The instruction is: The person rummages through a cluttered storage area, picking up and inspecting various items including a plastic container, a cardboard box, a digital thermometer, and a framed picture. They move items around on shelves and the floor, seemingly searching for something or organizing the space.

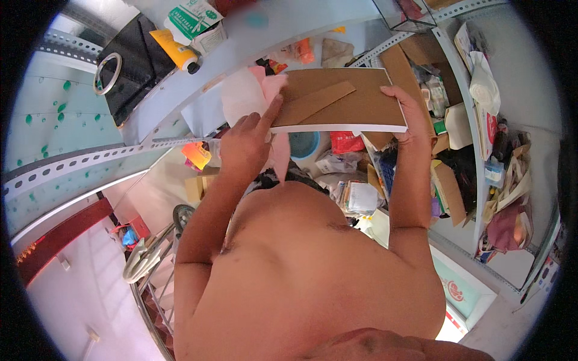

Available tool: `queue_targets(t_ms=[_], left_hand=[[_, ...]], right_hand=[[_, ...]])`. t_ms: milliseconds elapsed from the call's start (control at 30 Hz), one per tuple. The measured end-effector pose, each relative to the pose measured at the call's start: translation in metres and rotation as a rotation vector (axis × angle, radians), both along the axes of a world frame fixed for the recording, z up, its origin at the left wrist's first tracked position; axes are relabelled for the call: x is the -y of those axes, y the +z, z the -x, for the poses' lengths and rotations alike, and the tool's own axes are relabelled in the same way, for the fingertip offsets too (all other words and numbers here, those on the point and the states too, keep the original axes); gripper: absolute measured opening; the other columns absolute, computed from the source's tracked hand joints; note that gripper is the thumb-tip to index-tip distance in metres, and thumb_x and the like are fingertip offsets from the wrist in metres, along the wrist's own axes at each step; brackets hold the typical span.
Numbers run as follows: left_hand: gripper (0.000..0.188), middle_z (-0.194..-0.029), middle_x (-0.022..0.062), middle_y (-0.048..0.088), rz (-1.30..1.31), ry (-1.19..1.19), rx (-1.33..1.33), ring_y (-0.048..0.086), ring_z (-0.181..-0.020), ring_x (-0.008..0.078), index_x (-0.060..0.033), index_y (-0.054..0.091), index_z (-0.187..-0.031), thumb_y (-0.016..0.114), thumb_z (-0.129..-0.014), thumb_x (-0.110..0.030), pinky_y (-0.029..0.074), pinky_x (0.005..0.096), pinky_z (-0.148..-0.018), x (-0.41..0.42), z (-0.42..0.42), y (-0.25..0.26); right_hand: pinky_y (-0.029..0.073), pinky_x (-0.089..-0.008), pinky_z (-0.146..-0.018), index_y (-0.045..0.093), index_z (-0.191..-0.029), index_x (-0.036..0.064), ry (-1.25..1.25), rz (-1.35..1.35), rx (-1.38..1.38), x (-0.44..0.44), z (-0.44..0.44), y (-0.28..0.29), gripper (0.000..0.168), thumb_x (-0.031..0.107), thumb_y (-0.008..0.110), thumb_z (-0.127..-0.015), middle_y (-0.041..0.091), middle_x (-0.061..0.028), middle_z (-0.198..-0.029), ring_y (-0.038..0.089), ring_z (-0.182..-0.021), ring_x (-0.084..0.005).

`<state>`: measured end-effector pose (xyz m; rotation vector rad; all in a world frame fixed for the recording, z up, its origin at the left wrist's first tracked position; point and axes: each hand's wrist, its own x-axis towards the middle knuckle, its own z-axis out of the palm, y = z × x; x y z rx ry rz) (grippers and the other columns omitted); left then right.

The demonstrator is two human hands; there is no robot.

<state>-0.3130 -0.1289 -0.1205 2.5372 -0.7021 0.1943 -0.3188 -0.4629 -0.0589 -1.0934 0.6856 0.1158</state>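
Note:
A flat brown cardboard panel (325,108) with white edges is held up between both hands, a cardboard flap lying slantwise across its face. My right hand (404,113) grips its right end, thumb on the front. My left hand (253,140) is at its left end, fingers closed around that end and some pink sheet material (274,88). White, thin material (244,97) stands out beyond the left fingers. A pink strip (281,155) hangs below the panel near my left hand.
Slotted metal shelving (76,162) curves along the left. An upper shelf bears a yellow tube (174,49), a roll of tape (107,73) and a green and white packet (192,20). Cardboard boxes (449,189) and bags fill the right shelves. A blue basin (303,144) stands below the panel.

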Motion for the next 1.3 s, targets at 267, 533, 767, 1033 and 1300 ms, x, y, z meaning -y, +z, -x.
queue_targets(t_ms=[267,533,767,1033,1300], left_hand=[[0.047,-0.092,0.0100,0.067,0.362,-0.046,-0.051,0.065,-0.078,0.0279,-0.0079,0.066,-0.123,0.069,-0.077,0.000,0.053,0.0376,-0.068,0.001,-0.003,-0.003],[0.017,-0.082,-0.0047,0.065,1.042,0.046,-0.879,0.054,-0.067,0.0044,-0.0022,0.071,-0.110,0.067,-0.096,-0.011,0.044,0.0239,-0.058,-0.014,-0.015,0.012],[0.021,-0.097,0.0015,0.071,1.141,0.036,-1.034,0.058,-0.078,0.0050,-0.0009,0.071,-0.113,0.067,-0.096,-0.013,0.047,0.0210,-0.068,-0.007,-0.021,0.002],[0.025,-0.095,-0.0022,0.064,0.785,0.098,-0.711,0.052,-0.079,0.0057,0.0016,0.071,-0.116,0.067,-0.095,-0.012,0.044,0.0204,-0.069,-0.024,-0.024,-0.019],[0.026,-0.093,0.0003,0.065,0.873,0.156,-0.739,0.054,-0.082,0.0091,0.0024,0.072,-0.115,0.067,-0.095,-0.014,0.047,0.0244,-0.073,-0.045,-0.026,-0.063]], right_hand=[[0.058,-0.0333,-0.071,0.064,-0.116,0.000,-0.072,0.066,0.063,-0.025,-0.006,0.029,0.040,0.027,0.073,-0.087,0.069,-0.0088,-0.096,0.069,-0.083,-0.0208],[0.054,-0.0346,-0.087,0.058,-0.129,0.002,0.217,0.475,0.420,-0.034,-0.020,0.001,0.046,0.029,0.071,-0.094,0.067,-0.0089,-0.120,0.064,-0.108,-0.0164],[0.059,-0.0333,-0.085,0.063,-0.121,0.003,0.262,-0.029,0.563,-0.020,-0.023,-0.024,0.026,0.013,0.064,-0.098,0.071,-0.0082,-0.115,0.071,-0.097,-0.0169],[0.059,-0.0314,-0.089,0.061,-0.124,0.003,0.018,0.090,0.662,0.038,-0.022,0.019,0.026,0.014,0.060,-0.101,0.070,-0.0073,-0.116,0.070,-0.102,-0.0153],[0.056,-0.0220,-0.081,0.062,-0.122,0.007,-0.164,0.256,0.729,0.104,-0.005,0.044,0.024,0.017,0.063,-0.100,0.070,-0.0004,-0.110,0.067,-0.094,-0.0067]])
